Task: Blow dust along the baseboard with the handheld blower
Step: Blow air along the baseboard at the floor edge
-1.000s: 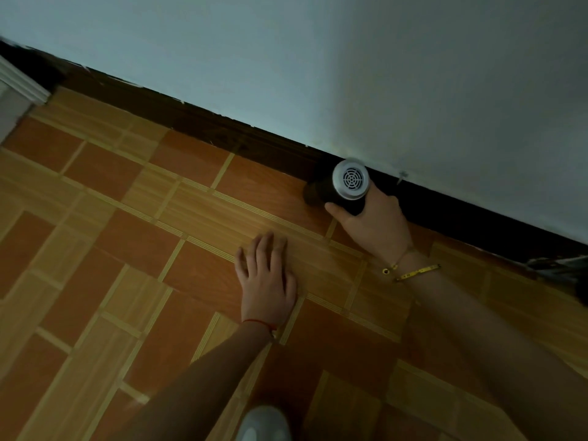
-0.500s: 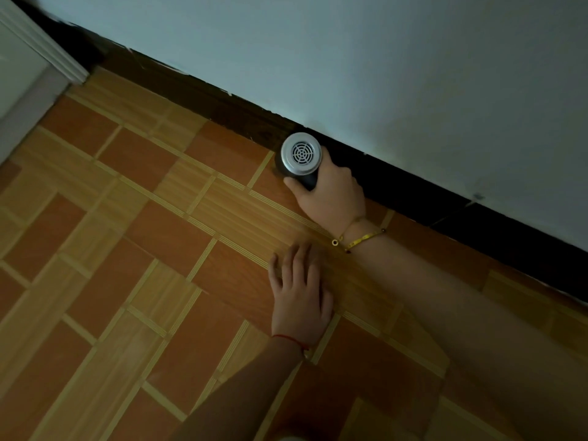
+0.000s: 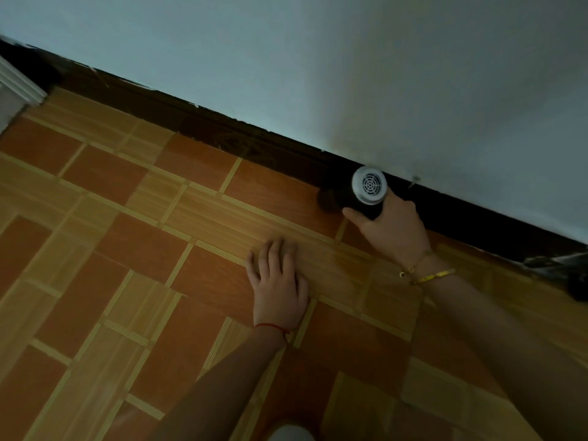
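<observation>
A small black handheld blower (image 3: 366,192) with a round silver grille at its rear lies low against the dark baseboard (image 3: 241,141), its nozzle pointing left along it. My right hand (image 3: 394,227) grips the blower's body from below and behind, with gold bracelets on the wrist. My left hand (image 3: 278,281) rests flat on the floor, fingers straight, a red string round its wrist. The nozzle tip is lost in shadow.
Orange and tan patterned floor tiles (image 3: 127,249) run up to the baseboard under a pale blue-grey wall (image 3: 350,74). A white door frame (image 3: 16,87) stands at the far left. A dark object (image 3: 560,268) lies by the baseboard at the right edge.
The blower and my right hand now sit further right along the baseboard than half a second ago, near where they were a second ago. My left hand stays flat on the floor.
</observation>
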{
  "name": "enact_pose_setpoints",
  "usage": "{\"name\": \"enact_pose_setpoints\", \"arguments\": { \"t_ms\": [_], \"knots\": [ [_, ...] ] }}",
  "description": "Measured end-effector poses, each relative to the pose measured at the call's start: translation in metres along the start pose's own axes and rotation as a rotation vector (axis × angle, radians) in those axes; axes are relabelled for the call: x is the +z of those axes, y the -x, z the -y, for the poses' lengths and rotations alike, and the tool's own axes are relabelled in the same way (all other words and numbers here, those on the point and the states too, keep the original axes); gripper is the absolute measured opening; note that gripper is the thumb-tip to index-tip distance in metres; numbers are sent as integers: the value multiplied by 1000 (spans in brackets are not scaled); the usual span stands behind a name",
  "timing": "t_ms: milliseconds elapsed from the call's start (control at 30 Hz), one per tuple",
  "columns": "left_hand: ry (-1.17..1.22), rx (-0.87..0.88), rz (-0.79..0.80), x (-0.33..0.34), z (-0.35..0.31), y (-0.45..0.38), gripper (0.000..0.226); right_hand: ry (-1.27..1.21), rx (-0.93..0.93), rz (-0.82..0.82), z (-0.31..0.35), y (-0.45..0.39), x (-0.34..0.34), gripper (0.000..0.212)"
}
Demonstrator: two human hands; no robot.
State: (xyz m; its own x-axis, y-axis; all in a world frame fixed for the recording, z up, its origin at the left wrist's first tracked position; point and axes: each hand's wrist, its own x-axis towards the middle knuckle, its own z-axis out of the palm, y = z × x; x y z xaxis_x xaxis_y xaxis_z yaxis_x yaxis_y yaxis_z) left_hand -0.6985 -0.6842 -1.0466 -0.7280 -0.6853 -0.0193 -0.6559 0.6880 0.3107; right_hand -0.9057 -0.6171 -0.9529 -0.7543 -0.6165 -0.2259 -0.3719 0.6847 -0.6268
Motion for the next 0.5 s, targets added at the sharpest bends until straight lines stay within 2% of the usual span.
{"name": "enact_pose_setpoints", "arguments": {
  "t_ms": [333, 500],
  "knots": [
    [-35, 13, -41, 9, 1, 2, 53, 143, 74, -90, -44, 52, -30, 72],
    [-28, 105, -58, 7, -8, 4, 51, 79, 158, -188, -79, 73, -57, 72]
  ]
}}
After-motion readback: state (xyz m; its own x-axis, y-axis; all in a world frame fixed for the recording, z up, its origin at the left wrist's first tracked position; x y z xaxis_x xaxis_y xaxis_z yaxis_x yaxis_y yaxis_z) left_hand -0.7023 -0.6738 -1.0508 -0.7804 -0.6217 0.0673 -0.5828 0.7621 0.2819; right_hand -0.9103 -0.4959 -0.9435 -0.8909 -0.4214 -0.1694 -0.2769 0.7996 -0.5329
